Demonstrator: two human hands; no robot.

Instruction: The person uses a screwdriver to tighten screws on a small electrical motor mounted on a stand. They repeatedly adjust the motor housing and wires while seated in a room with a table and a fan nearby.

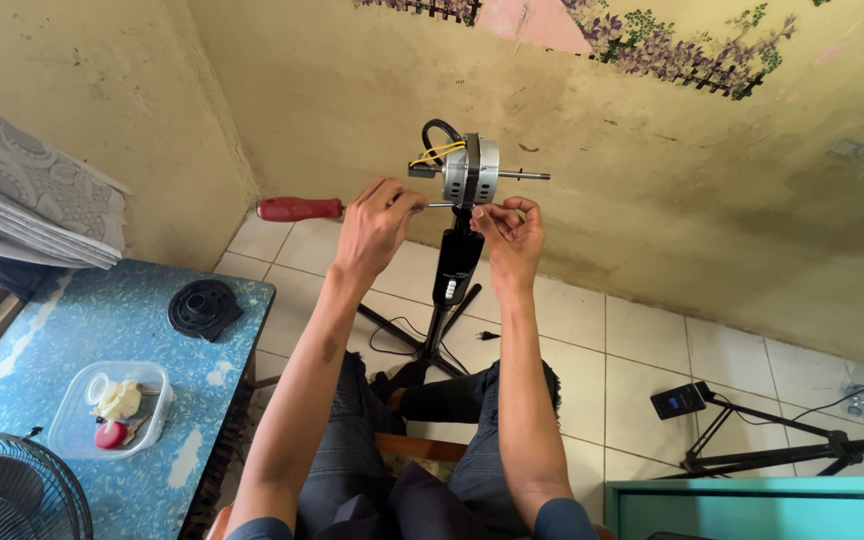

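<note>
Everything is placed against the bare fan motor (472, 170), which sits atop a black stand column (455, 262) rising from the tiled floor (652, 340) in front of a stained yellow wall (572, 110). Well down and left of the motor stands a blue speckled table (102, 330), and at its near left corner the curved wire fan guard (7, 490) pokes into view. On the table, closer to the motor, lies a round black fan part (203, 307), and below that a clear plastic tub (117, 407) holding small pieces, one red and round. Down and right of the motor a black tripod (792, 450) lies on the tiles. The motor itself is a silver ribbed drum, its thin steel shaft (525, 176) sticking out level to the right, so its long axis runs left to right; yellow and black wires loop off its left end. Just left of the motor, the red-handled screwdriver (300, 208) lies level too, handle away from the motor and tip at the drum's lower edge. The left hand (377, 225) has its fingers curled around the screwdriver's metal shank. The right hand (508, 232), directly under the motor, is bunched with fingertips pinched together at the housing's underside; what they pinch is too small to tell
</note>
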